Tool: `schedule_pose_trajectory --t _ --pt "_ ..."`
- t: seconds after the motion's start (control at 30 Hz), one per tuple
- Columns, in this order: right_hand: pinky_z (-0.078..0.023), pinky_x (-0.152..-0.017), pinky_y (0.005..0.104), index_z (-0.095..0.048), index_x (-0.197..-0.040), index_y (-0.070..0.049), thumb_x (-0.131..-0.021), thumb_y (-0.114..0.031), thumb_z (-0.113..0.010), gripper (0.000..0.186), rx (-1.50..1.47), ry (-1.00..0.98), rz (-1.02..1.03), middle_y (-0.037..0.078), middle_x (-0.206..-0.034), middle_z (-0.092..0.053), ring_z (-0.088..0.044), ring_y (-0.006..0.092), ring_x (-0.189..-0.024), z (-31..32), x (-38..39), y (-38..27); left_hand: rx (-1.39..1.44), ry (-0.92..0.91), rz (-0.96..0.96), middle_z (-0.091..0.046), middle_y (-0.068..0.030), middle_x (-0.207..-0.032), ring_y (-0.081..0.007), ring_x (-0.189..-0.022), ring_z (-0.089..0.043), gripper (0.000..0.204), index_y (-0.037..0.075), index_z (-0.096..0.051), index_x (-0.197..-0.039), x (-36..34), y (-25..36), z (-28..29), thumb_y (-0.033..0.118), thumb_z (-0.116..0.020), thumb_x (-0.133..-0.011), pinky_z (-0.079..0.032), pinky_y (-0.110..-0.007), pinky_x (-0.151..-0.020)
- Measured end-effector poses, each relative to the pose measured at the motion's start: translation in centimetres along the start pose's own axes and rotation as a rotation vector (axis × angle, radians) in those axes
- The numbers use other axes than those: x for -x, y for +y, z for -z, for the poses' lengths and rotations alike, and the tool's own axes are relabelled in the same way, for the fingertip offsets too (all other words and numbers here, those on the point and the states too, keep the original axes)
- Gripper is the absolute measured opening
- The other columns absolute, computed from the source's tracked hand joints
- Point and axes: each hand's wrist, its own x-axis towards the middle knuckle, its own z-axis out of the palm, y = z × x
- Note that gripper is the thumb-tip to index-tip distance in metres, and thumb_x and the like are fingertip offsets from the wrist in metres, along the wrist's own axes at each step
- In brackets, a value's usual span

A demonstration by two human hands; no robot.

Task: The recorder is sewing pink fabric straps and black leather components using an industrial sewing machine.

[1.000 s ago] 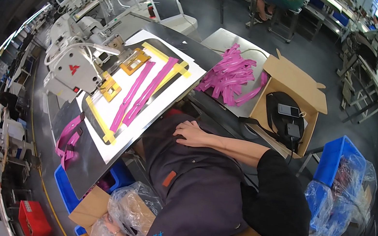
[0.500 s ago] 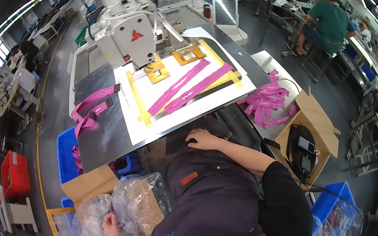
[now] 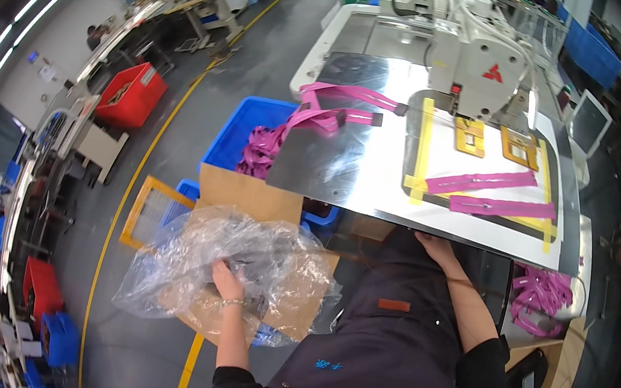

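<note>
My left hand (image 3: 229, 284) reaches into a clear plastic bag (image 3: 164, 256) that lines an open cardboard box (image 3: 250, 195). Its fingertips go in among the plastic folds, so I cannot see whether they grip anything. At the near edge of the machine table sits my right hand (image 3: 433, 246), its fingers partly hidden under the edge. Above it, two magenta zipper strips (image 3: 503, 207) lie side by side on a white sheet (image 3: 435, 217) edged with yellow tape. More magenta strips (image 3: 342, 118) with dark ends hang over the table's left corner.
A white sewing machine head (image 3: 477, 70) stands over the sheet, with yellow metal clamps (image 3: 470, 137) below it. Left of the table is a blue bin (image 3: 235, 131) of magenta strips. A pile of magenta strips (image 3: 540, 299) lies at right. Red bins (image 3: 131, 93) stand farther left.
My view has swung left and down. My left hand has moved from the bag's near side farther into it. The right hand has come up against the table edge.
</note>
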Motion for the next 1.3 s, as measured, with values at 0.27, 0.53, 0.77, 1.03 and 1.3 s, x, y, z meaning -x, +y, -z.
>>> schedule_pose_trajectory --t 0.27,0.53,0.77,1.03,1.3 --pt "-0.036 -0.101 0.0429 -0.051 -0.125 -0.002 -0.091 -0.031 -0.054 0.045 0.347 0.165 0.108 0.019 -0.129 -0.051 -0.045 0.0358 -0.121 4.7 0.1 7.1 0.032 0.085 0.117 -0.055 -0.0285 -0.119 -0.0431 -0.107 -0.055 0.065 -0.003 -0.047 -0.128 -2.1 -10.7 -8.5 0.047 -0.053 -0.087 -0.042 -0.048 -0.093" --pt "-0.044 -0.087 0.0409 -0.058 -0.111 0.002 -0.087 -0.014 -0.054 0.028 0.445 0.523 -0.165 0.022 -0.107 -0.061 -0.057 0.0366 -0.102 16.8 9.6 17.7 -0.053 -0.598 0.405 -0.058 -0.0238 -0.119 -0.0388 -0.107 -0.057 0.075 -0.005 -0.053 -0.121 -7.0 -6.0 -7.5 0.042 -0.075 -0.067 -0.045 -0.045 -0.092" --pt "-0.046 -0.059 0.0296 -0.066 -0.090 0.002 -0.085 -0.009 -0.058 0.015 0.144 0.661 -0.414 0.011 -0.076 -0.063 -0.059 0.0155 -0.065 20.4 22.0 19.3 -0.047 -0.680 0.326 -0.059 -0.0233 -0.117 -0.0380 -0.105 -0.058 0.074 -0.004 -0.054 -0.120 -7.0 -3.8 -6.9 0.042 -0.075 -0.067 -0.046 -0.045 -0.091" --pt "-0.043 -0.057 0.0230 -0.066 -0.103 -0.003 -0.089 -0.018 -0.057 0.022 -0.183 0.772 -0.581 0.001 -0.077 -0.063 -0.059 0.0104 -0.068 26.9 35.1 24.6 0.035 -0.759 0.249 -0.060 -0.0228 -0.115 -0.0370 -0.104 -0.058 0.073 -0.004 -0.055 -0.119 -8.8 -2.4 -8.4 0.042 -0.075 -0.067 -0.046 -0.044 -0.090" --pt "-0.036 -0.048 0.0206 -0.066 -0.103 -0.007 -0.091 -0.024 -0.057 0.022 -0.069 0.808 -0.948 -0.001 -0.075 -0.061 -0.053 0.0065 -0.060 28.0 35.9 19.2 0.050 -0.810 0.206 -0.061 -0.0222 -0.113 -0.0361 -0.102 -0.059 0.072 -0.004 -0.056 -0.118 -8.3 -5.1 -9.9 0.042 -0.075 -0.067 -0.047 -0.043 -0.089"
